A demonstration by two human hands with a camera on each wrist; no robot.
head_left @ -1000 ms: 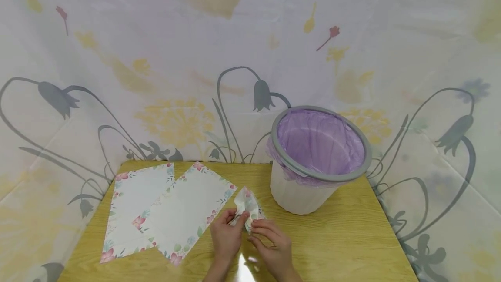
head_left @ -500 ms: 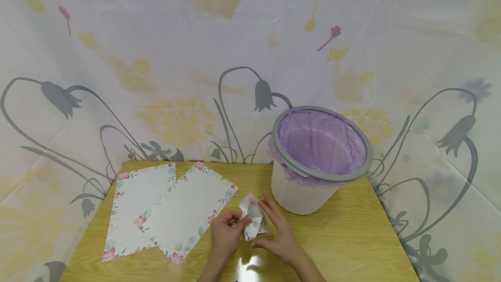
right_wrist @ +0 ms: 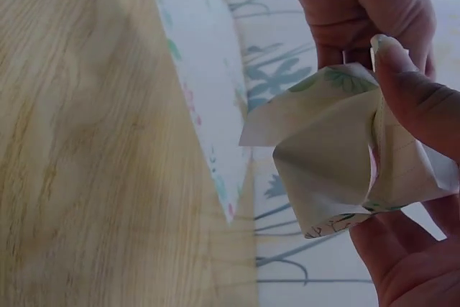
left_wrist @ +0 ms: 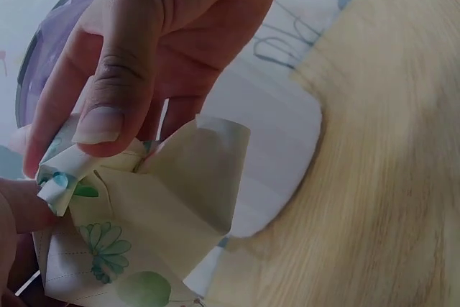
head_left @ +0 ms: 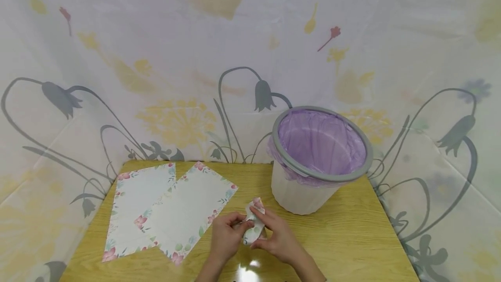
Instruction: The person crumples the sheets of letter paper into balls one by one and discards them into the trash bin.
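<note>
Hiding crumpled paper: both hands

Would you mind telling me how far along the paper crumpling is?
One floral-bordered sheet is already crumpled. In hand: left hand and right hand squeeze it. Left: two flat floral-bordered sheets remain on the wooden table; the purple-lined bin seemingly holds nothing.

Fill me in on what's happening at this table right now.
A person is scrunching a floral-bordered sheet of paper between both hands, left hand and right hand, just above the wooden table. Two more flat floral sheets lie overlapping to the left. A white bin with a purple liner stands at the back right, and nothing shows inside it.
</note>
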